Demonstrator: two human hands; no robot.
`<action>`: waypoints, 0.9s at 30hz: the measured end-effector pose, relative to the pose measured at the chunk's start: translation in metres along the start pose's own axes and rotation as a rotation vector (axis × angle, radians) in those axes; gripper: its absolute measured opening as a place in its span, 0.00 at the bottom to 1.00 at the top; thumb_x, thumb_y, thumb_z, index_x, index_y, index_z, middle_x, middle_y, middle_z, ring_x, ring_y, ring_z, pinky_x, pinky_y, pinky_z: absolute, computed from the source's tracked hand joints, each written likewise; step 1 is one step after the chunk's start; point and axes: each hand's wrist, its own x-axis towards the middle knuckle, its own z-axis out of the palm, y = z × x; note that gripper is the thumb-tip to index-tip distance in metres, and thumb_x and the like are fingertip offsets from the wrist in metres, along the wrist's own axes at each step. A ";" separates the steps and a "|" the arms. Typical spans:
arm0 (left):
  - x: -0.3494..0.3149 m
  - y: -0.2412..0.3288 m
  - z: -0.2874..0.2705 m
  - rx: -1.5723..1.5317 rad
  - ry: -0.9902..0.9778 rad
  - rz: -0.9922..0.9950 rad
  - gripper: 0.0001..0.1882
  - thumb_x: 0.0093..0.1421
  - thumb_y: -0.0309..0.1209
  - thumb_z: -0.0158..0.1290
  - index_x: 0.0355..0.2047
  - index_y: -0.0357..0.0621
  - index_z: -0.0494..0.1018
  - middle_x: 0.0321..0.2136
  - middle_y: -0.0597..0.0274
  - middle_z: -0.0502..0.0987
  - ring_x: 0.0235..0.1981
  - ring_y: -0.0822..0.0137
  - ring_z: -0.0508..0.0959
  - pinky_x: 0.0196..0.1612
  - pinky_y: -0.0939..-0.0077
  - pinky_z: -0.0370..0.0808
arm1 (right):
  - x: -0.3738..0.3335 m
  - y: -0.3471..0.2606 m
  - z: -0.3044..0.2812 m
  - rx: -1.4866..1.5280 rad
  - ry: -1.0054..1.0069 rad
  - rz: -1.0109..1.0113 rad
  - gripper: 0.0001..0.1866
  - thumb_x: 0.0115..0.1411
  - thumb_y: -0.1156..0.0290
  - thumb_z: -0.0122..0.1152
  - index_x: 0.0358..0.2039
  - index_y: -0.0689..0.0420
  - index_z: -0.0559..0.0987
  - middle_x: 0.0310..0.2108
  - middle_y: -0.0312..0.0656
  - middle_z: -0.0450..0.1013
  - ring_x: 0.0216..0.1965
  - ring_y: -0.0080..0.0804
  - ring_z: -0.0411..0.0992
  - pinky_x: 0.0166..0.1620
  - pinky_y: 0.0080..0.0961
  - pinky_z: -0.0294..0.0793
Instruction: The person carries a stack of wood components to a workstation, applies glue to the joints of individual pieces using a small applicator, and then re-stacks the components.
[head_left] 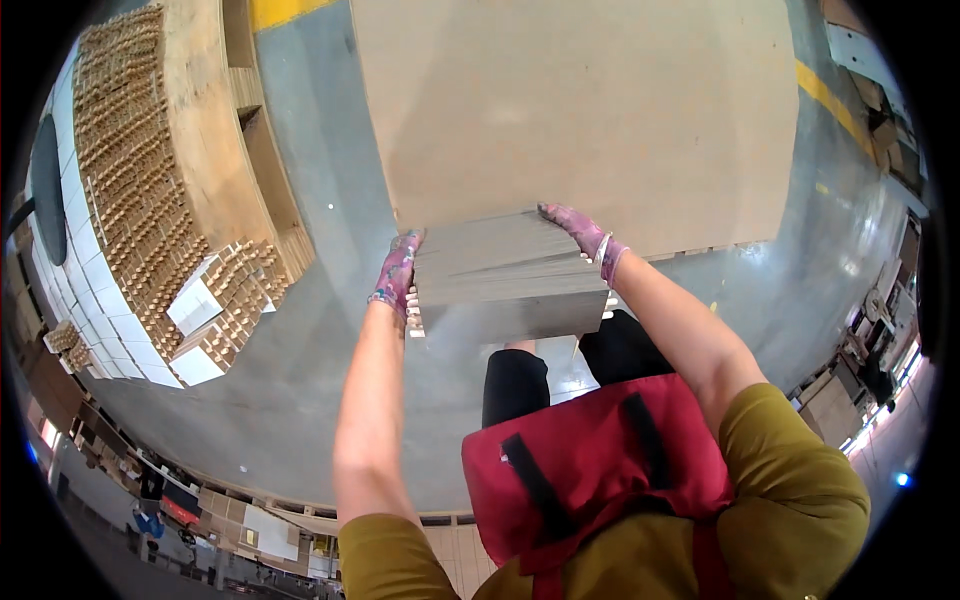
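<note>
Between my hands is a stack of grey panels, with pale wooden dowels poking out at its left and right ends. My left hand, in a pink and purple patterned glove, grips the left end, fingers closed against the side. On the other end, my right hand in a matching glove holds the far right corner, and its thumb side lies along the edge. The stack is in front of my knees, overlapping the near edge of a large brown board. The undersides of the stack and some fingers are hidden.
At the left, a wooden pallet stands beside rows of white panels bristling with dowels. Yellow lines mark the grey floor. A red apron covers my lap. Shelving and stacked boards line the edges.
</note>
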 end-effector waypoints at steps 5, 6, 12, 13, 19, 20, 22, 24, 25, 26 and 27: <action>0.020 -0.014 -0.014 0.227 0.122 0.160 0.37 0.55 0.54 0.49 0.58 0.41 0.61 0.59 0.54 0.60 0.61 0.61 0.57 0.61 0.71 0.53 | -0.001 0.012 0.002 -0.095 0.030 -0.072 0.30 0.59 0.47 0.46 0.54 0.56 0.69 0.55 0.40 0.64 0.57 0.33 0.60 0.57 0.30 0.57; 0.022 -0.012 -0.015 0.212 0.096 0.159 0.38 0.55 0.54 0.49 0.58 0.41 0.60 0.59 0.53 0.60 0.61 0.60 0.57 0.60 0.71 0.54 | 0.000 0.012 0.003 -0.078 0.053 -0.054 0.30 0.59 0.47 0.47 0.54 0.56 0.69 0.54 0.39 0.65 0.57 0.32 0.60 0.57 0.30 0.57; 0.028 -0.014 -0.008 0.336 0.250 0.225 0.30 0.56 0.53 0.49 0.50 0.43 0.66 0.46 0.49 0.69 0.47 0.57 0.70 0.49 0.64 0.67 | 0.022 0.026 -0.015 -0.056 -0.016 -0.083 0.27 0.61 0.51 0.46 0.54 0.58 0.69 0.51 0.35 0.67 0.53 0.26 0.63 0.56 0.24 0.58; 0.027 -0.013 -0.006 0.463 0.327 0.228 0.31 0.56 0.53 0.49 0.51 0.42 0.65 0.48 0.48 0.68 0.47 0.56 0.70 0.50 0.65 0.66 | 0.024 0.029 -0.016 -0.057 -0.016 -0.078 0.27 0.61 0.51 0.46 0.54 0.58 0.69 0.51 0.35 0.67 0.53 0.26 0.63 0.56 0.24 0.58; 0.034 -0.026 -0.014 0.330 0.397 0.357 0.34 0.58 0.53 0.46 0.56 0.41 0.57 0.47 0.52 0.68 0.48 0.58 0.69 0.52 0.67 0.65 | 0.034 0.032 -0.014 -0.110 0.001 -0.124 0.25 0.62 0.53 0.47 0.51 0.58 0.71 0.47 0.35 0.69 0.50 0.26 0.64 0.55 0.24 0.59; 0.036 -0.031 -0.026 0.186 0.341 0.419 0.34 0.59 0.52 0.46 0.57 0.41 0.55 0.45 0.53 0.68 0.47 0.59 0.69 0.52 0.66 0.65 | 0.035 0.031 -0.008 -0.156 0.025 -0.149 0.25 0.61 0.52 0.47 0.50 0.58 0.71 0.46 0.36 0.70 0.49 0.26 0.65 0.54 0.24 0.60; 0.025 -0.019 -0.021 0.140 0.168 0.329 0.32 0.61 0.51 0.43 0.57 0.42 0.55 0.45 0.56 0.68 0.47 0.62 0.69 0.49 0.67 0.67 | 0.034 0.033 -0.013 -0.207 0.069 -0.165 0.25 0.61 0.52 0.48 0.50 0.58 0.71 0.46 0.36 0.70 0.49 0.27 0.65 0.53 0.23 0.61; 0.005 -0.010 -0.011 -0.101 0.079 0.135 0.30 0.62 0.50 0.42 0.58 0.45 0.55 0.48 0.56 0.68 0.47 0.63 0.69 0.48 0.69 0.68 | 0.033 0.031 -0.017 -0.035 0.053 0.005 0.25 0.60 0.50 0.48 0.49 0.56 0.72 0.45 0.35 0.70 0.48 0.27 0.65 0.51 0.23 0.62; 0.002 -0.016 -0.016 -0.194 -0.006 0.213 0.33 0.61 0.52 0.42 0.60 0.46 0.53 0.52 0.53 0.64 0.49 0.59 0.67 0.49 0.66 0.69 | 0.031 0.030 -0.017 -0.038 0.049 0.005 0.25 0.60 0.50 0.48 0.49 0.56 0.72 0.45 0.35 0.70 0.48 0.27 0.65 0.51 0.23 0.62; -0.001 -0.021 -0.017 -0.199 -0.003 0.214 0.33 0.61 0.52 0.42 0.60 0.46 0.53 0.52 0.53 0.64 0.49 0.59 0.67 0.49 0.66 0.69 | 0.028 0.029 -0.020 -0.007 0.049 0.045 0.27 0.59 0.48 0.49 0.51 0.54 0.71 0.48 0.37 0.69 0.49 0.28 0.64 0.52 0.25 0.61; -0.005 -0.027 -0.017 -0.362 0.032 0.270 0.34 0.61 0.53 0.42 0.61 0.45 0.52 0.55 0.50 0.61 0.51 0.57 0.66 0.51 0.63 0.68 | 0.025 0.026 -0.022 0.021 0.050 0.086 0.29 0.57 0.47 0.50 0.53 0.53 0.70 0.51 0.39 0.68 0.50 0.30 0.63 0.53 0.27 0.60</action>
